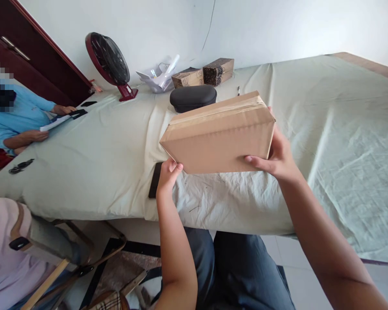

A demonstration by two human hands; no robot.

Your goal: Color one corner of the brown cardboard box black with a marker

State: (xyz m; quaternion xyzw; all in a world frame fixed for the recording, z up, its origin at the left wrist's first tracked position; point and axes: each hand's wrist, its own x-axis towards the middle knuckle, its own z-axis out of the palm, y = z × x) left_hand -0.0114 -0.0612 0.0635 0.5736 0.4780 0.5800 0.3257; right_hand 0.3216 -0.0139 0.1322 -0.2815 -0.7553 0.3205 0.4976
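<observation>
A plain brown cardboard box (220,131), taped along its top seam, is held up above the cloth-covered table (93,168). My left hand (168,174) pinches its lower left corner with the fingers curled. My right hand (276,157) wraps the box's right end, thumb along the front face. A black phone (154,181) lies flat on the cloth just beside my left hand, partly hidden by it.
A black oval case (193,97) sits behind the box. Farther back stand a red fan (108,60), crumpled white plastic (160,77) and two patterned small boxes (203,73). A person in blue (16,116) sits at the far left with papers; another person's sleeve (6,241) is nearer.
</observation>
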